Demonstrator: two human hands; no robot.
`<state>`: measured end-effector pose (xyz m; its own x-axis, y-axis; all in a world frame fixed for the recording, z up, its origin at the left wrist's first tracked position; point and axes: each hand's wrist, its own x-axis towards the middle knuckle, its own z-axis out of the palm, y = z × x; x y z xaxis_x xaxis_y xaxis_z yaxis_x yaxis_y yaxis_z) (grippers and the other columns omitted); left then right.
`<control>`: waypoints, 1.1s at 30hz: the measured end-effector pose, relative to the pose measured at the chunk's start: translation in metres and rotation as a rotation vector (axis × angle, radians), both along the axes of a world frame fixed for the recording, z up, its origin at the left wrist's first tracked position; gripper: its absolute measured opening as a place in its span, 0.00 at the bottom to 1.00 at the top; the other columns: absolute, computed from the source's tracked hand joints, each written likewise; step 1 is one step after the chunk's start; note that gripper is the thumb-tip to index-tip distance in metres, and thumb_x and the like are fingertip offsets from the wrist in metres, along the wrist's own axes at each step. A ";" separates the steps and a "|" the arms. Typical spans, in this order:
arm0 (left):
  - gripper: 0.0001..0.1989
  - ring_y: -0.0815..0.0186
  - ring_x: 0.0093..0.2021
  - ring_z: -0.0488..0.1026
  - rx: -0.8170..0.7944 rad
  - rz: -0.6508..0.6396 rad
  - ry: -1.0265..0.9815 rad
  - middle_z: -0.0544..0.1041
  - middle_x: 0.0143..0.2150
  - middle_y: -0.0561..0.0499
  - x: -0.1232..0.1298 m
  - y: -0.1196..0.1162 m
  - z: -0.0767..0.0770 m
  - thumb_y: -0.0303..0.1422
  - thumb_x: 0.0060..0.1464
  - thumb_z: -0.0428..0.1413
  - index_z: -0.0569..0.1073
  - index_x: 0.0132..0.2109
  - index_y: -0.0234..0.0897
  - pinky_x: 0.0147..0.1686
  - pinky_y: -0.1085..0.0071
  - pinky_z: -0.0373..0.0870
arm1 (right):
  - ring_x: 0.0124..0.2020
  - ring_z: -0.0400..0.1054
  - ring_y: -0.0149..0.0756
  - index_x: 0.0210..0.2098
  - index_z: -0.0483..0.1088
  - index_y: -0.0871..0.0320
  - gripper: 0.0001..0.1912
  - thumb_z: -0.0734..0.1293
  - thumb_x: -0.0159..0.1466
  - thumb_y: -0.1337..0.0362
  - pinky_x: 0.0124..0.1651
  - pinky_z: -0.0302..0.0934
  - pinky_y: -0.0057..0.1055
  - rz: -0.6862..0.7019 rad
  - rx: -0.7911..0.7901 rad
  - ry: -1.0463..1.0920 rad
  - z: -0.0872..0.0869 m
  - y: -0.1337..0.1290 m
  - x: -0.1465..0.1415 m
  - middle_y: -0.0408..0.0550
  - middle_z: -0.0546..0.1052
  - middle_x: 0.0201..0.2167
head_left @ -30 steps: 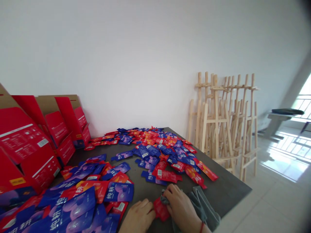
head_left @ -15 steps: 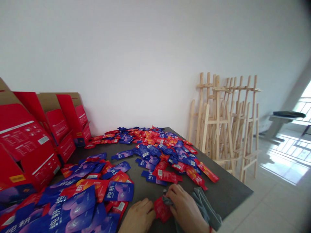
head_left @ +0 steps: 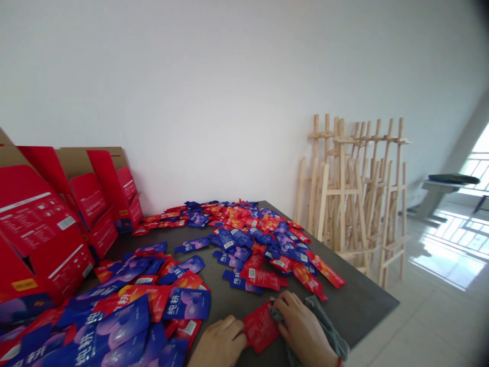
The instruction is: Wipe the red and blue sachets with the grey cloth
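A red pouch [head_left: 262,326] lies on the dark table near its front edge, between my hands. The fingers of my left hand [head_left: 222,340] are closed on the pouch's left end. My right hand [head_left: 300,326] is wrapped round part of a grey-green cloth [head_left: 324,321], at the right end of the pouch. The rest of the cloth trails under and beside my right wrist. Just beyond my hands, several red and blue pouches [head_left: 263,278] lie in a loose heap. A second pile of blue and red pouches [head_left: 126,321] is to the left of my left hand.
Open red cardboard boxes [head_left: 42,219] stand in a row along the left side of the dark table [head_left: 367,300]. A white wall rises behind it. Wooden easels [head_left: 344,193] lean together on the floor past the table's right edge.
My right hand and the cloth have shifted slightly to the right, uncovering more of the red pouch. My left hand stays at the pouch's left end, barely moved.
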<state>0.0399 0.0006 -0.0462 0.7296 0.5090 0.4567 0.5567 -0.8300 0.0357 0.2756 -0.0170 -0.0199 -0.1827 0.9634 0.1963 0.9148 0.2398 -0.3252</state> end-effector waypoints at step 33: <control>0.14 0.63 0.35 0.73 -0.467 0.599 -0.385 0.74 0.30 0.58 -0.093 0.033 0.123 0.47 0.54 0.44 0.65 0.37 0.42 0.38 0.70 0.69 | 0.44 0.63 0.37 0.39 0.69 0.53 0.14 0.60 0.56 0.74 0.45 0.55 0.30 -0.138 0.069 0.045 0.004 0.002 0.006 0.45 0.70 0.41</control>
